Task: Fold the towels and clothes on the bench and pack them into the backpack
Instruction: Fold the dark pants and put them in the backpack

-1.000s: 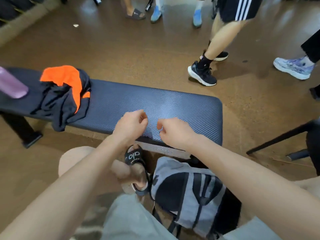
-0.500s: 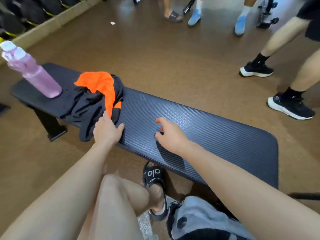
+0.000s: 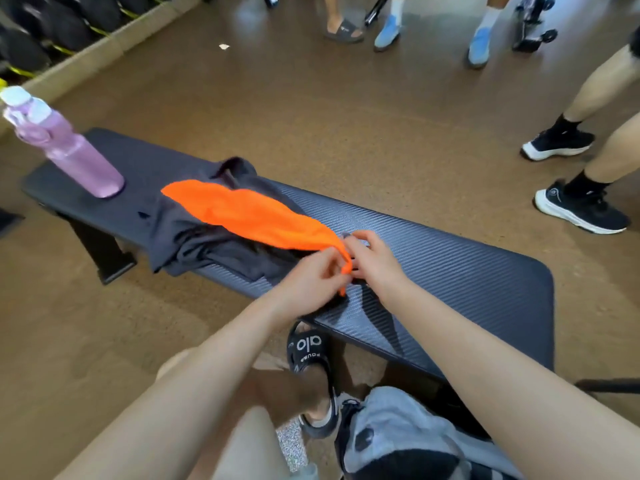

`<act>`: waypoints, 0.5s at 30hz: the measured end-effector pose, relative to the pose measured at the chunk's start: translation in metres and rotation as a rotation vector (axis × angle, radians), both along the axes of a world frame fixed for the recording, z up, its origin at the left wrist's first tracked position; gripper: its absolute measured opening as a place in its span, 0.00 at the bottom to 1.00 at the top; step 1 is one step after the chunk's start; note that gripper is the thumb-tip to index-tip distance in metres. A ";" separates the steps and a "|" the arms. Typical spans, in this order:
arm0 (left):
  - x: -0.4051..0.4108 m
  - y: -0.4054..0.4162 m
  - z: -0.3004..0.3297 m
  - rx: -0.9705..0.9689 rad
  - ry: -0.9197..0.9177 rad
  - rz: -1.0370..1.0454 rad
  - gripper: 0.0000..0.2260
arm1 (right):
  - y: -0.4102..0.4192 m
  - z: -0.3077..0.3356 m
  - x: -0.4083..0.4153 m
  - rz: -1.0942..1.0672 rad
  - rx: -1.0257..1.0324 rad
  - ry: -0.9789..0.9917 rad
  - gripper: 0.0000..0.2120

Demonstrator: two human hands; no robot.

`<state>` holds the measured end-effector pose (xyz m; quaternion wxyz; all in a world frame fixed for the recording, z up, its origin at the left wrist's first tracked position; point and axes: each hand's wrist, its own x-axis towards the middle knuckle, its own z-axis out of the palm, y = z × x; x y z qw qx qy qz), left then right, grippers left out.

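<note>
Both of my hands meet over the near edge of the table. My left hand and my right hand each pinch the same end of the orange cloth, fingers curled round its bunched corner, so the cloth runs stretched from my grip back to the dark clothes heaped in the middle of the table. Its far end lies on that heap. The backpack sits on the floor by my feet, below the table edge, and I cannot tell from here whether its mouth is open

My worry is the heap. The orange cloth looks draped over, maybe caught in, the dark clothes, and part of that heap already hangs over the near edge. If I pull the cloth toward me in one tug, I judge it could drag the dark clothes off onto the floor

The pink bottle stands upright on the far left of the table, just beside the dark fabric. If that fabric runs under or against its base, a hard pull might tip it

Both hands also grip one bunched corner close together, so I have no spread edge to fold along; I would likely get a twisted roll instead of a flat fold unless one hand slides along the hem to find a second corner
</note>
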<state>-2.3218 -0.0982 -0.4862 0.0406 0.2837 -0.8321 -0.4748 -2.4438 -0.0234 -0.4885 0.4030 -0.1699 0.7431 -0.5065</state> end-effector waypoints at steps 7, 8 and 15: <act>-0.009 0.085 0.017 0.072 -0.049 -0.319 0.02 | 0.076 0.012 -0.020 0.057 0.116 0.029 0.05; -0.006 0.085 0.017 0.015 -0.046 -0.318 0.01 | 0.085 0.012 -0.025 0.039 0.130 0.092 0.06; 0.020 0.043 0.016 -0.764 -0.226 -0.060 0.34 | 0.166 0.006 -0.076 -0.177 0.271 0.439 0.08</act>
